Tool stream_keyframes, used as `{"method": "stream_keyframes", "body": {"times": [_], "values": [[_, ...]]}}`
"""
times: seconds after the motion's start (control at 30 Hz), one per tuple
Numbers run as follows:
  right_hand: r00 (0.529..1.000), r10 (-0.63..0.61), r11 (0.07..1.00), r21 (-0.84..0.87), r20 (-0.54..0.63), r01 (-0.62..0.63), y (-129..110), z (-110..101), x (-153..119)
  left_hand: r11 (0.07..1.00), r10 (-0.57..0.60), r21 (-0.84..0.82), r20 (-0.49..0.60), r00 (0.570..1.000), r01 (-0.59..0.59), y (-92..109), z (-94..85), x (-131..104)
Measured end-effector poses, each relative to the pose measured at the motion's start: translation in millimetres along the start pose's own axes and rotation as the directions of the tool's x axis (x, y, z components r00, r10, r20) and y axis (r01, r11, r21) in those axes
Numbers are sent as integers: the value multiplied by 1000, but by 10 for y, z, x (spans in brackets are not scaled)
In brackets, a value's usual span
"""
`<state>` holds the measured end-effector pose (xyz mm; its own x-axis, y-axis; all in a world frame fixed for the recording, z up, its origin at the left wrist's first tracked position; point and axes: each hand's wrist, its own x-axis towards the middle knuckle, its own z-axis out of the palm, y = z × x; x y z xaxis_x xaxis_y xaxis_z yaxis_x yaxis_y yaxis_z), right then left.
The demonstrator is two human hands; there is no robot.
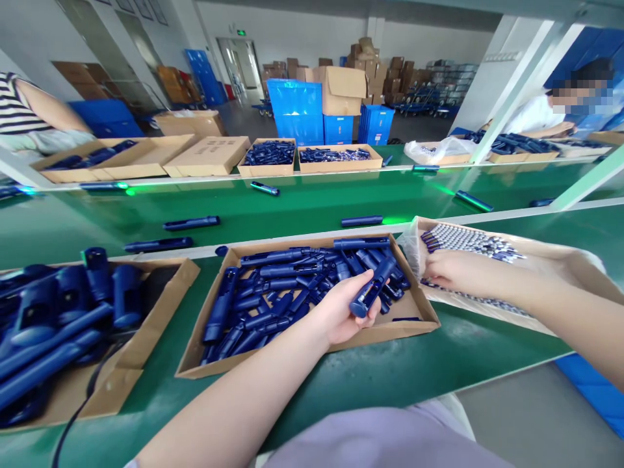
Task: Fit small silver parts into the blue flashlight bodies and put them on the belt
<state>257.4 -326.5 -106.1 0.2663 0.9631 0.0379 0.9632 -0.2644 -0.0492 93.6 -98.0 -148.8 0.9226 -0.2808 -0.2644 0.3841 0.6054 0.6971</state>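
Observation:
My left hand (344, 312) is closed around a dark blue plastic tube housing (373, 286), its slotted side facing up and small metal contacts showing inside. It is held tilted over the right part of a cardboard tray (412, 316) that holds many similar blue housings (287, 286). To the right, my right hand (451, 270) reaches into a plastic-lined box (560, 260). Its curled fingers are down among small silver-and-purple battery-like cylinders (468, 239) lying in rows. The fingertips are hidden, so what they pinch cannot be made out.
At the left stands another carton (166, 318) of blue housings, with a black cable (90, 383) across it. Beyond a pale rail, a green conveyor (302, 205) carries scattered tubes, some glowing green. More trays (341, 166) line its far side. Two people (531, 117) are at the far edges.

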Motion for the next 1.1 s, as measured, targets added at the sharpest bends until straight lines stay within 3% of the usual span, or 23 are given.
{"method": "stream_keyframes", "body": {"times": [0.07,0.13,0.17,0.23,0.33,0.47,0.6,0.77,0.97,1.1], "values": [[998,43,998,-44,-39,-44,-42,-120,-79,1000,-5,-7,-2,1000,5,-5,7,-1],[972,88,993,-60,-217,-104,-202,-244,-146,1000,-18,-5,-2,1000,18,-13,11,3],[950,83,994,-40,-300,-100,-325,-292,-158,1000,-22,2,3,1000,22,-18,11,7],[933,15,1000,21,-360,-8,-612,-335,-127,999,-28,25,23,999,28,-31,6,15],[931,-121,989,40,-345,144,-954,-266,28,998,-35,48,59,998,32,-50,-9,21],[930,-200,977,5,-307,212,-1040,-77,186,998,-51,54,120,991,45,-58,-26,19],[916,-153,987,-110,-371,120,-1060,100,129,997,-52,58,147,988,44,-50,-34,33],[863,-114,972,-235,-491,-5,-1304,309,-16,997,-37,73,131,991,27,-69,-44,63],[882,24,974,-189,-470,-128,-1550,371,11,997,-5,77,62,998,0,-136,-34,101],[896,61,973,-175,-441,-152,-1703,370,96,998,57,-5,-41,998,-57,-139,13,101]]}}
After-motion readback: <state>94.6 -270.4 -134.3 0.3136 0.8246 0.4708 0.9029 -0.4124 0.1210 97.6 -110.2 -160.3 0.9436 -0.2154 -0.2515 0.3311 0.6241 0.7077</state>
